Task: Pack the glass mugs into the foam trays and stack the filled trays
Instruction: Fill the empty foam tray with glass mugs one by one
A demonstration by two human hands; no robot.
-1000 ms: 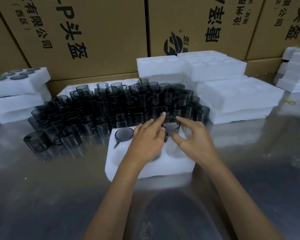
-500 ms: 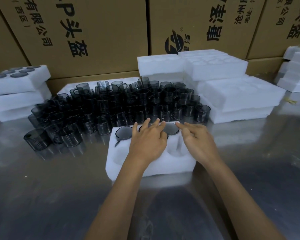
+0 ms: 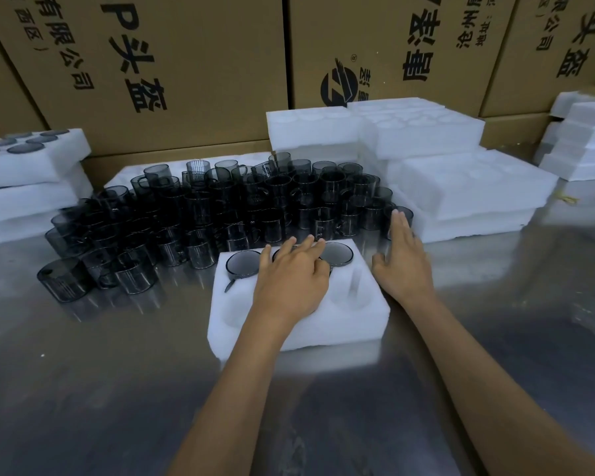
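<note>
Glass mugs point(image 3: 241, 204), dark smoked, sit massed on the bench point(image 3: 117, 389) at centre frame, with one foam tray point(image 3: 299, 333) just below them. We count three mugs seated along its far row; the left one point(image 3: 243, 263) and right one point(image 3: 337, 253) show as dark rims, and the middle one is mostly hidden. Left hand point(image 3: 291, 281) lies flat and open on the tray, fingers spread over that middle mug, pressing not gripping. Right hand point(image 3: 404, 259) is open and empty, just right of the tray, fingertips reaching to the nearest loose mug point(image 3: 400, 219). We judge the mugs rigid, smooth, breakable and probably light: take one by the body or handle and lower it straight in. The foam looks soft and light and could slide on the shiny bench, so steady it. Near-row pockets look empty, though the middle one sits under the wrist. Filled trays point(image 3: 31, 156) are stacked upper left, empty trays point(image 3: 471, 187) upper right. Mug outlines blur together in the pile.
</note>
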